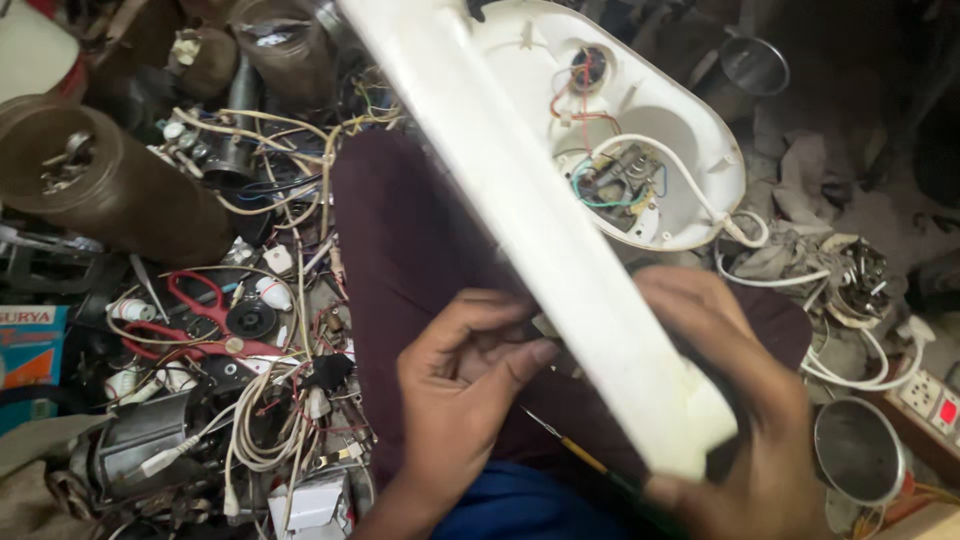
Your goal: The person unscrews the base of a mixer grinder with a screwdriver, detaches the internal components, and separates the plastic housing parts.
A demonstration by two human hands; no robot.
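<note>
Right hand (735,400) clamps the white housing (560,230) tilted over the lap – underside wiring (610,175) exposed (open side up) – while left hand (465,365) pinches at its edge, fingers together.

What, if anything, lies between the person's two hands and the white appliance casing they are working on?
Nothing visible: the right hand grips the white casing directly at its lower end, and the left hand touches its edge.

A flat box (30,350) lies at the far left edge. It is blue, with an orange patch and a white strip on top.
</note>
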